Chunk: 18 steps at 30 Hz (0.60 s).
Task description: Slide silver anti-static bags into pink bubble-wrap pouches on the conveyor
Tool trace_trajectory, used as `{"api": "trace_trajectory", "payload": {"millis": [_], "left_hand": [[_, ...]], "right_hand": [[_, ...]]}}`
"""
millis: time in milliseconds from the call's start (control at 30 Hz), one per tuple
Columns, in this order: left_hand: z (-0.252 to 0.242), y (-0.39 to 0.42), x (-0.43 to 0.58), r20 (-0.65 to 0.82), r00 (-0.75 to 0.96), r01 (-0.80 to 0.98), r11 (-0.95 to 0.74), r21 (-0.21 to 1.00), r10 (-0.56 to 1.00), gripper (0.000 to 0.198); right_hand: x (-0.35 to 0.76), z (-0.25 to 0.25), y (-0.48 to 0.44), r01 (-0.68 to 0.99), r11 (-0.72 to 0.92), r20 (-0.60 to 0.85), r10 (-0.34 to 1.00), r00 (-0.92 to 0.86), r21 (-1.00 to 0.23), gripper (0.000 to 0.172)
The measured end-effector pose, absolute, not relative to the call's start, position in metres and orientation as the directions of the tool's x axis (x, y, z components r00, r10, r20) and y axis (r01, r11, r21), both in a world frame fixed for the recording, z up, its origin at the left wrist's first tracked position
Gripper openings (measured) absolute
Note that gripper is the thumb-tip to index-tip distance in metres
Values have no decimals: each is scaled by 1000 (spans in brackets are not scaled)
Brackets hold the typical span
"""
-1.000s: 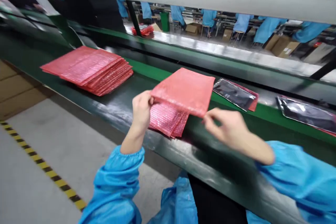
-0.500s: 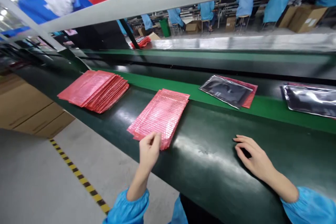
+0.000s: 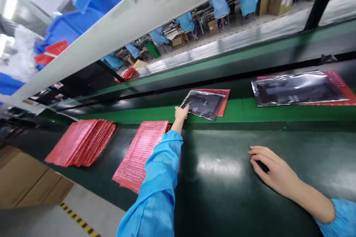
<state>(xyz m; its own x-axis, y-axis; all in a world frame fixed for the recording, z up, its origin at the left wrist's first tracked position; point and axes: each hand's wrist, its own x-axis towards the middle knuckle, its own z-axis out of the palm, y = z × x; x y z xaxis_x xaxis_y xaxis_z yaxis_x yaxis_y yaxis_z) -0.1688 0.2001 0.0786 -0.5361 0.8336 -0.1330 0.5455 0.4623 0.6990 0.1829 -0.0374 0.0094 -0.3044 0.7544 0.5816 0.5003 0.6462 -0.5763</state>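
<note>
My left hand (image 3: 181,113) reaches out to the far strip of the bench. Its fingers are closed on the near left corner of a dark flat panel in a clear plastic bag (image 3: 205,103). Under that panel, a red bubble-wrap bag (image 3: 223,104) sticks out on the right. My right hand (image 3: 274,168) rests on the dark green bench, fingers loosely curved and thumb apart, holding nothing. A stack of pink-red bubble bags (image 3: 141,148) lies beside my left forearm, which hides part of it.
Farther left is a thicker pile of red bubble bags (image 3: 80,142). Another bagged dark panel (image 3: 297,89) lies on red bubble wrap at the right. A pale shelf beam (image 3: 133,18) crosses above the bench. Cardboard boxes (image 3: 25,181) stand at the lower left.
My left hand has gone from the near edge of the bubble-bag stack forward and right to the bagged panel, closing on its corner. My right hand stays put. The view has turned and tilted.
</note>
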Motion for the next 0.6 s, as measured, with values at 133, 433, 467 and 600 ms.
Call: {"api": "trace_trajectory", "payload": {"millis": [133,433,467,600], "left_hand": [[75,222,-173,-250,-567,407,531,743,785,31],[54,188,-112,-78,-544,152,189,970,835,55],[53,178,-108,-46,-545,130,138,982,837,56],[43,137,-94,144,-461,145,-86,986,876,39]], "right_hand": [[179,9,-30,487,612,559,784,-271,-623,12],[171,19,71,406,-38,21,990,140,-913,27],[169,22,88,412,-85,-20,987,161,-907,29],[151,37,151,490,-165,-104,983,149,-856,34]]}}
